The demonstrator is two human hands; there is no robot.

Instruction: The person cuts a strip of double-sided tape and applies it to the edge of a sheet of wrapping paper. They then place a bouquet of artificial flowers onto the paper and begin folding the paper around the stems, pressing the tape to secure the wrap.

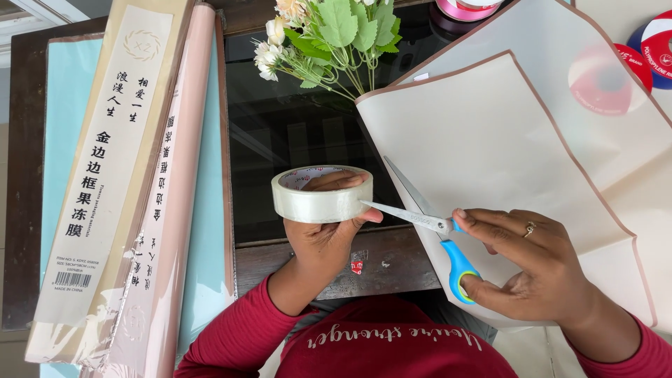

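Left hand (323, 234): I am watching it holding the tape roll (322, 194) upright above the desk's near edge (392, 262), fingers hooked through the core, thumb pressing the outer face.
Right hand (535, 262): it is gripping the scissors (427, 220) by their blue handles, fingers curled into the loops, a ring showing on one finger.
Blades: they are standing parted, the lower tip meeting the roll's right side just beside the left thumb.
Tape: the roll is hanging over the dark desk, between the paper packs and the sheets; I cannot tell where its loose end is lying.
Doing it well: in my judgement the tip should be lifting the end at a shallow angle, well off the thumb, with the roll staying braced.
Left edge: long packs of wrapping paper (115, 182) are lying over a pale blue sheet (66, 91).
Far edge: a flower spray (329, 38) is resting there.
Right side: cream sheets with brown borders (504, 133) are overlapping; ribbon spools (654, 42) are sitting at the far right corner.
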